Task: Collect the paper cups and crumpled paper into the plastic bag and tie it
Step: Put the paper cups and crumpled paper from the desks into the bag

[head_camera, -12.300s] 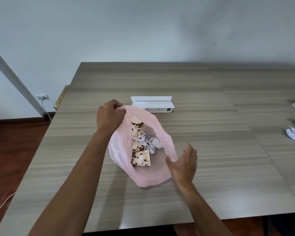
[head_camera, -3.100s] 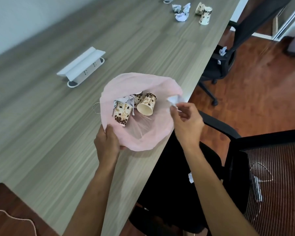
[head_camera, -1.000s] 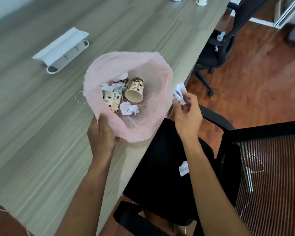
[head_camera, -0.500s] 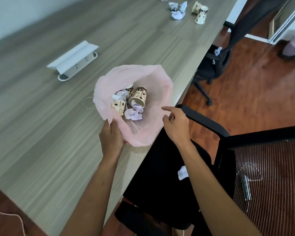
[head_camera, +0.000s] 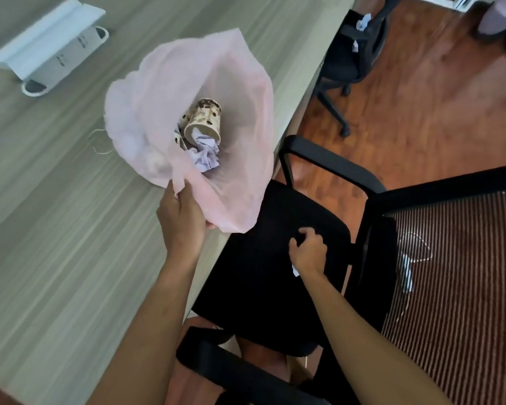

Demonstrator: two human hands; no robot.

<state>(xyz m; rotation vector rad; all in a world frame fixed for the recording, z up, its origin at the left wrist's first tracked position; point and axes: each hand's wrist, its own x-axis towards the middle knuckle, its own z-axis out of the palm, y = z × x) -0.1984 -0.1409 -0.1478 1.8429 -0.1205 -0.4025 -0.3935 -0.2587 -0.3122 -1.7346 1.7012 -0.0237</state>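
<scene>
The thin, translucent pink plastic bag (head_camera: 216,118) stands open at the edge of the grey wood-grain counter (head_camera: 56,229), its mouth gaping upward and its near side hanging past the counter edge. The left hand (head_camera: 181,217) grips the bag's near rim, fingers (head_camera: 208,225) curled round the gathered plastic. Inside the bag a brown-and-cream patterned paper cup (head_camera: 203,119) lies tilted with its open mouth toward the camera, and a wad of white crumpled paper (head_camera: 206,156) sits just below it, touching the cup's rim.

Beside the bag, off the counter, is a black office chair (head_camera: 275,258) with a black armrest (head_camera: 327,168). The right hand (head_camera: 308,251) is down on the chair seat, its fingers (head_camera: 303,233) curled; a small scrap of white crumpled paper (head_camera: 295,270) shows at the wrist, but whether the fingers pinch it cannot be told.

Beyond the bag on the counter stands a white flip-up power socket box (head_camera: 50,51). Farther from the bag, over the reddish wooden floor (head_camera: 435,97), a second black chair (head_camera: 351,54) carries more white crumpled paper (head_camera: 362,21).
</scene>
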